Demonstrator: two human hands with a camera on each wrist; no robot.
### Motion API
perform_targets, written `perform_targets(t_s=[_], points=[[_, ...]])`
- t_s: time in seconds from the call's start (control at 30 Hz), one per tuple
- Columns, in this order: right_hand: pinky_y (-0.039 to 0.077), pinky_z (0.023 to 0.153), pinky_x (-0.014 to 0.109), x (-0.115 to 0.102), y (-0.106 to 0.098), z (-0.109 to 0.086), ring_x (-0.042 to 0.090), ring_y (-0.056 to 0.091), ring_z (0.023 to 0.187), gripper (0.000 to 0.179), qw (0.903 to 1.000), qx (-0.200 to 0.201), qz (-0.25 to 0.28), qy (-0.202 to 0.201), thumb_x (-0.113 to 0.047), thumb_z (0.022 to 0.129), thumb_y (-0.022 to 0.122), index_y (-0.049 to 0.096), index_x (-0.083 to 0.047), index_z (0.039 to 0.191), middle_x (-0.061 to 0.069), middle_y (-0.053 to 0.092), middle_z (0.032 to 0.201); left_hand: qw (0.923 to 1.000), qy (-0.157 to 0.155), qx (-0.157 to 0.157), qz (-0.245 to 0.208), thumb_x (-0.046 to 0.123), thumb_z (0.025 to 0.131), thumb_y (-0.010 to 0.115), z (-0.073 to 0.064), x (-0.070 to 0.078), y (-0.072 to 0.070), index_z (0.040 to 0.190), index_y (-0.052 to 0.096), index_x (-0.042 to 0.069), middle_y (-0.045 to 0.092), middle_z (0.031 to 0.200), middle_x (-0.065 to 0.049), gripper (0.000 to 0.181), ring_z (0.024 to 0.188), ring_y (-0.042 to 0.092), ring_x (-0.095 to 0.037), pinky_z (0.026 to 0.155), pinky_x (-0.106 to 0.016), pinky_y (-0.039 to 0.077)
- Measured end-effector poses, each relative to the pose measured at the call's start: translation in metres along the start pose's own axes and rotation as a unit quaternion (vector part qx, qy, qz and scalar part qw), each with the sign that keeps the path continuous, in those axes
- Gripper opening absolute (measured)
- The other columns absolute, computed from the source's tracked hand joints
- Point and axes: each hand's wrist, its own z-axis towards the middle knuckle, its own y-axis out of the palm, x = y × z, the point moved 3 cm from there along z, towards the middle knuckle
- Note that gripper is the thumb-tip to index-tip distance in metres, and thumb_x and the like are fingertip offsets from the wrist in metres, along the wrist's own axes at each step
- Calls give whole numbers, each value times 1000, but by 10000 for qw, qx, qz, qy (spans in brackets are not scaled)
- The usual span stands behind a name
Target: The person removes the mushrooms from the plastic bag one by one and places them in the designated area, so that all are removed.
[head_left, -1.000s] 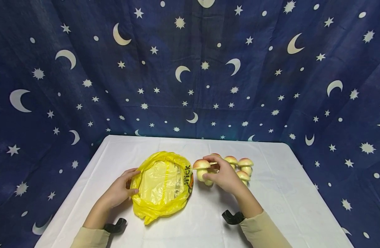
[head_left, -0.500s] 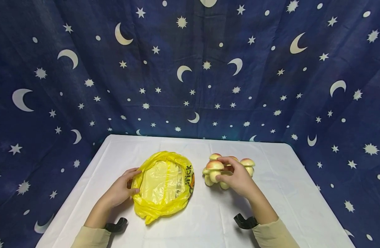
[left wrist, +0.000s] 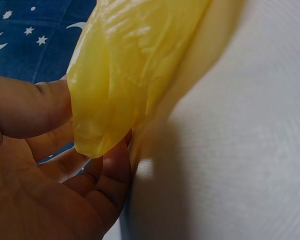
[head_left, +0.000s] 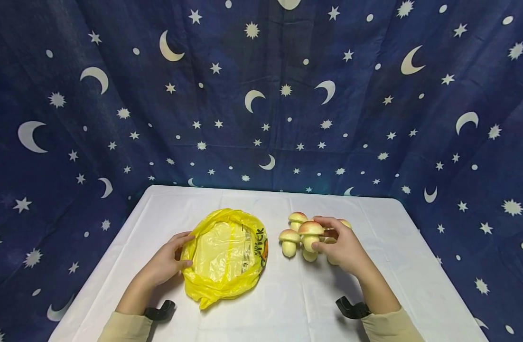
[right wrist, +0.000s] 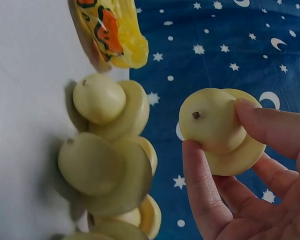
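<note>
A yellow plastic bag lies on the table with its mouth spread wide and its rim rolled down. My left hand pinches the bag's left rim; in the left wrist view the yellow film passes between thumb and fingers. My right hand holds a toy mushroom with a reddish-tan cap and pale stem. The right wrist view shows the thumb and fingers around this held mushroom, which is raised above the table. Beneath and around it stand other mushrooms, including one at the left and one behind.
Parts of further mushrooms show from behind my right hand. A white cloth covers the table. Behind it hangs a dark blue curtain with moons and stars. Each wrist wears a black camera mount.
My right hand, with the mushroom in it, has moved right from beside the bag to over the group of mushrooms. The left hand and the bag stay where they were.
</note>
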Motion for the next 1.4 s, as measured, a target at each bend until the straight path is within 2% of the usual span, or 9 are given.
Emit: perform_targets(t_s=[0.1,0.2,0.37,0.63,0.87,1.13,1.4], points=[[60,91,23,1,-7,-3,34,69,123,64,9999,31,110,4,-9,88,87,63,-15,147,16,61,145,10000,-1,-3,-24,3,91,81,0,0,0,157,50,-2,36,171,-22,72,158,35,-52,128,-67,29],[60,91,22,1,-14,-6,34,69,124,63,9998,24,199,37,-10,89,86,62,-15,147,15,62,145,10000,-26,-16,-29,3,91,81,0,-1,0,157,50,-1,36,171,-22,73,158,34,-52,128,-67,29],[59,90,19,5,-25,-9,34,68,126,65,9999,102,-46,69,-12,90,87,60,-13,149,17,62,144,10000,-38,-15,-21,2,91,81,0,0,0,157,50,-1,36,172,-22,73,158,34,-52,127,-67,30],[60,83,23,17,-41,-13,36,66,127,65,9986,162,-484,115,-16,91,87,59,-13,150,15,62,148,10000,-32,23,56,2,91,81,0,1,0,157,50,-1,37,171,-22,73,158,35,-52,127,-66,30],[57,84,25,22,-52,-16,35,67,127,64,9969,271,-736,34,-21,91,87,60,-15,149,12,65,147,10000,-28,25,-11,1,91,80,0,1,0,157,50,-2,36,171,-22,73,158,34,-52,128,-68,28],[60,81,21,27,-63,-21,44,65,131,66,9971,370,-649,116,-13,91,86,58,-10,150,20,60,148,10000,8,43,2,1,91,80,0,0,0,157,50,-2,37,171,-22,72,158,34,-52,128,-68,28],[60,80,19,40,-74,-25,44,65,131,69,9959,449,-750,245,-16,90,88,57,-9,151,21,59,148,9999,-76,8,-73,2,92,80,-2,0,1,158,50,-1,35,172,-21,73,158,34,-52,128,-68,30]])
